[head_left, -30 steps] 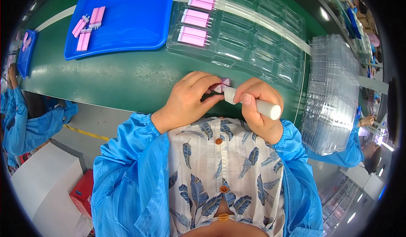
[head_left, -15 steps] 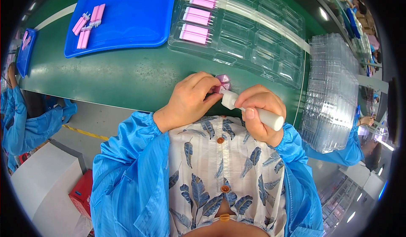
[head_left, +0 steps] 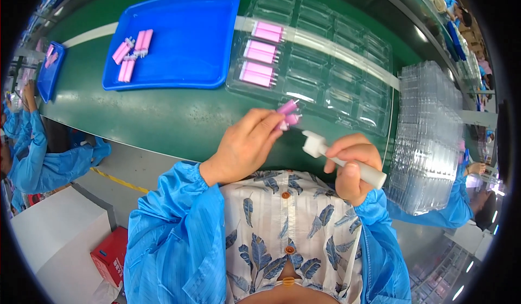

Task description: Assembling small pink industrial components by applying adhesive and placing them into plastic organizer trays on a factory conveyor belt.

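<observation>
My left hand [head_left: 244,144] is closed on a pink twin block [head_left: 289,121] with pale end tabs, which looks like a small battery pack. The fingers cover part of it. In my right hand [head_left: 355,160] is a white tool [head_left: 316,144] with a round handle and a blocky head. Its head points at the pink block with a gap between them. Beyond my hands, similar pink blocks [head_left: 258,74] with thin prongs fill 3 pockets in the left column of a clear plastic blister tray [head_left: 306,68]. Several more pink blocks [head_left: 126,69] lie inside a blue tray [head_left: 187,43].
Stacked clear trays [head_left: 426,141] rise at the right of the green table [head_left: 179,116]. A smaller blue tray [head_left: 50,76] with pink pieces lies far left, near a co-worker in blue sleeves [head_left: 54,152]. A red box [head_left: 110,255] stands below the table at left.
The white tool has drawn back to the right, away from the pink block. My left hand has tilted the block, so more of its side shows. The whole view has shifted slightly.
</observation>
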The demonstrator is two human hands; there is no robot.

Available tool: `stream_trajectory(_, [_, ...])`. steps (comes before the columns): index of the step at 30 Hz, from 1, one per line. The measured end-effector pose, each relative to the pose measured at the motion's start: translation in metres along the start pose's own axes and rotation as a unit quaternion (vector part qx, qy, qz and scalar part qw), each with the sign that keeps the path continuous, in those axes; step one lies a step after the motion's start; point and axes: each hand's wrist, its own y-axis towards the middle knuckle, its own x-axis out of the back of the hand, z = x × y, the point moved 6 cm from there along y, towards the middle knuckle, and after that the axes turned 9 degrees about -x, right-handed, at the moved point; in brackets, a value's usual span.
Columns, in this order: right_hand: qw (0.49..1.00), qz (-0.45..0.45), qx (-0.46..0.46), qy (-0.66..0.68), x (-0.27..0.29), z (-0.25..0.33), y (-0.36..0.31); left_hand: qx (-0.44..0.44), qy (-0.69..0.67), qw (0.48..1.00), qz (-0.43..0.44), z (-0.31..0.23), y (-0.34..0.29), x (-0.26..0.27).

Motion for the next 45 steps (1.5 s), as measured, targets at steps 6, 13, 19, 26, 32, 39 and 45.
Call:
stream_trajectory(6, [0.999, -0.029, -0.019, -0.034, 0.007, -0.013, -0.002, -0.083, 0.16, 0.982, -0.055, 0.043, 0.092, 0.029])
stream_trajectory(13, [0.999, -0.028, -0.034, -0.002, 0.009, -0.021, 0.001, -0.128, 0.249, 0.96, 0.014, 0.114, 0.15, 0.016])
stream_trajectory(19, [0.995, -0.064, -0.072, 0.005, 0.017, -0.031, -0.005, -0.019, 0.44, 0.893, -0.092, 0.143, 0.126, 0.105])
stream_trajectory(26, [0.998, -0.023, -0.065, 0.0, 0.001, -0.029, 0.002, 0.276, 0.568, 0.77, 0.091, 0.232, 0.042, 0.187])
stream_trajectory(32, [0.994, -0.056, -0.08, -0.052, 0.004, -0.021, 0.001, 0.127, 0.046, 0.991, -0.024, 0.103, 0.068, 0.115])
stream_trajectory(39, [0.995, -0.027, 0.018, -0.098, 0.001, -0.002, 0.021, 0.131, -0.285, 0.941, 0.125, 0.018, 0.008, -0.009])
stream_trajectory(45, [0.994, -0.02, 0.025, -0.106, 0.0, -0.009, 0.022, 0.123, -0.188, 0.964, 0.139, 0.029, -0.009, -0.022])
